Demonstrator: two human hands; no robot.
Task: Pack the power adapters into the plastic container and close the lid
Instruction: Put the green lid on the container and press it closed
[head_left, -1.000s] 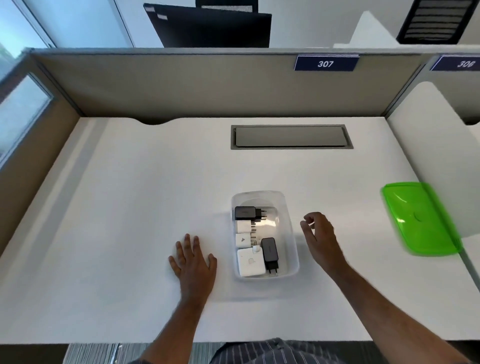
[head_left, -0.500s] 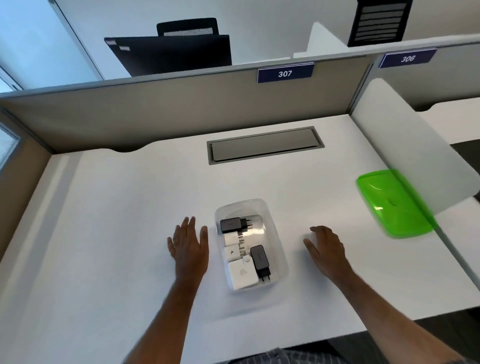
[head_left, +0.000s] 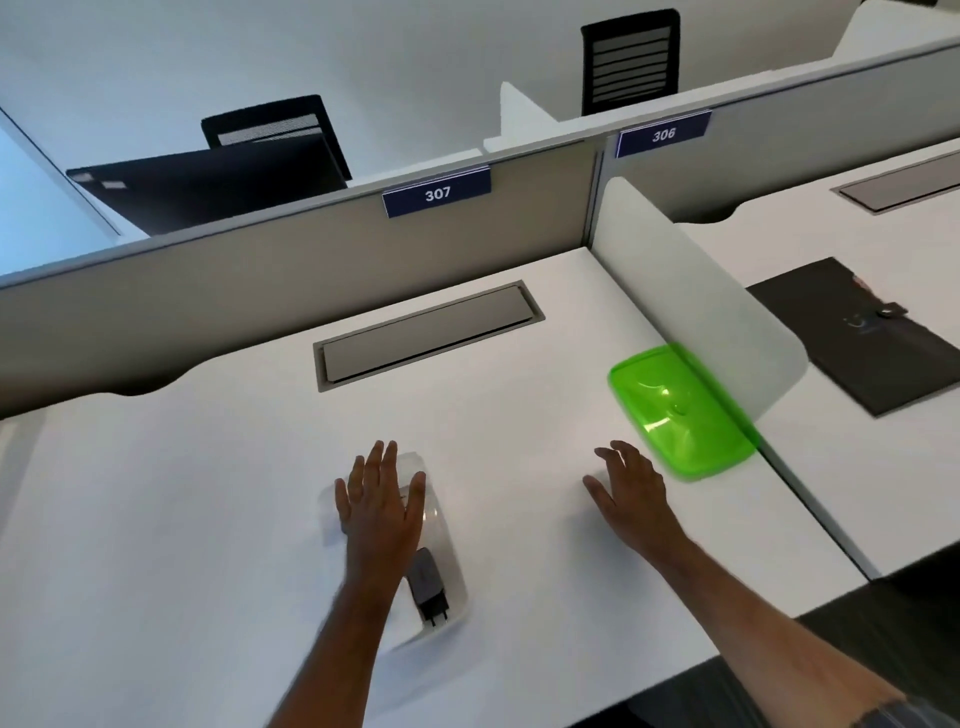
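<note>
The plastic container (head_left: 441, 525) is covered by the flat, spread left hand (head_left: 382, 501), while the right hand (head_left: 631, 493), spread and empty, is held just beside the green lid (head_left: 680, 410).

The left hand (head_left: 381, 499) is flat and palm-down, fingers (head_left: 382, 457) spread toward 12 o'clock — its bare forearm runs back toward 7 o'clock. The right hand (head_left: 631, 491) is palm-down too, fingers (head_left: 615, 453) loosely splayed toward 11 o'clock — holding nothing.

One clear container (head_left: 452, 566), one visible black adapter (head_left: 427, 582), one green lid (head_left: 680, 410), two hands: left (head_left: 382, 499), right (head_left: 631, 488); two chairs.
</note>
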